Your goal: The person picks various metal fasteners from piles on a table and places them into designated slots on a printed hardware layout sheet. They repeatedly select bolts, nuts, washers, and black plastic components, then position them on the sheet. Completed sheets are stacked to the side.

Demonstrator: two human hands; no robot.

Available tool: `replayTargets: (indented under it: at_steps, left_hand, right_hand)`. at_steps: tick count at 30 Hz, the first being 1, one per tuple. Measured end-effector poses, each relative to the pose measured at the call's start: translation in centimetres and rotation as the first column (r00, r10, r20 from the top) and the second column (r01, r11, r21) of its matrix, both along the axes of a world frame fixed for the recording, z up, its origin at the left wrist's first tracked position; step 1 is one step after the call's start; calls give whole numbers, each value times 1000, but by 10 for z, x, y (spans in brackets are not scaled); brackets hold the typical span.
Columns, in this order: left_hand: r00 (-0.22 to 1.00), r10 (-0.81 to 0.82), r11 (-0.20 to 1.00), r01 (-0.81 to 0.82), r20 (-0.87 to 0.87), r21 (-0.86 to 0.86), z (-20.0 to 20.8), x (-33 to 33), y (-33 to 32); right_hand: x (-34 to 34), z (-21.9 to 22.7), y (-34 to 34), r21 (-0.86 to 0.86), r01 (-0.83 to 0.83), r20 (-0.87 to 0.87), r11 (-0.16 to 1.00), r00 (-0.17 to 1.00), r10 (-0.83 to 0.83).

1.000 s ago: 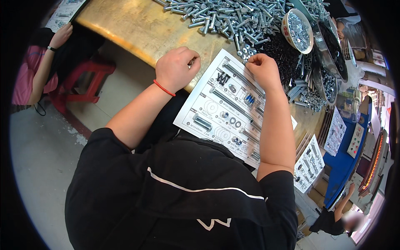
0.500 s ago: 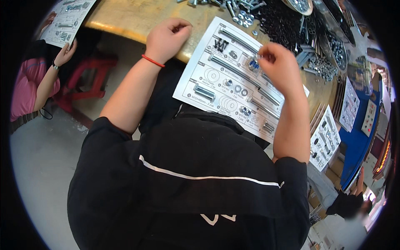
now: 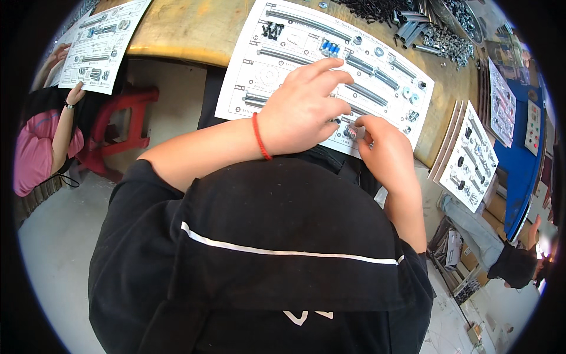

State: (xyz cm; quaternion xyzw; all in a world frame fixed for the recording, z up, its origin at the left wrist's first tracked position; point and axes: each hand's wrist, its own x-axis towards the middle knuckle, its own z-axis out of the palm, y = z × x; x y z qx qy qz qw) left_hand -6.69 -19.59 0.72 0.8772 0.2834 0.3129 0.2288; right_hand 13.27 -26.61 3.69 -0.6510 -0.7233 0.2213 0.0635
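Left fingers released over sheet; right fingers curled, grasp undeterminable. Desk beyond both; red stool to their left.

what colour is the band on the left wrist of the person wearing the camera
Red; the band shows best in the head view.

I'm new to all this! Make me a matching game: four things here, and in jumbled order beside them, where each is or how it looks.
Things:
1. left hand
2. right hand
3. plastic stool
4. small black screws

Matches:
A. red
B. over the printed sheet's lower edge
C. at the sheet's upper left
D. spread over the sheet's middle

Right pairs: 1-D, 2-B, 3-A, 4-C
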Motion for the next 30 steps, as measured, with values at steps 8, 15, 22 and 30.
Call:
replayTargets:
  at_steps: [8, 15, 22, 30]
  left_hand:
    - [976, -52, 996, 66, -213, 60, -14, 33, -15]
    - [992, 17, 997, -8, -127, 71, -5, 30, -14]
    - [999, 23, 992, -19, 27, -123, 37, -10, -9]
    - [987, 96, 963, -60, 126, -264, 37, -14, -2]
  right_hand:
    - [-5, -26, -27, 113, 192, -36, 975, 981, -189]
    - [8, -17, -30, 121, 228, -91, 966, 972, -218]
    - [87, 37, 15, 231, 350, -172, 908, 933, -316]
    - [203, 72, 158, 559, 196, 167, 806, 925, -341]
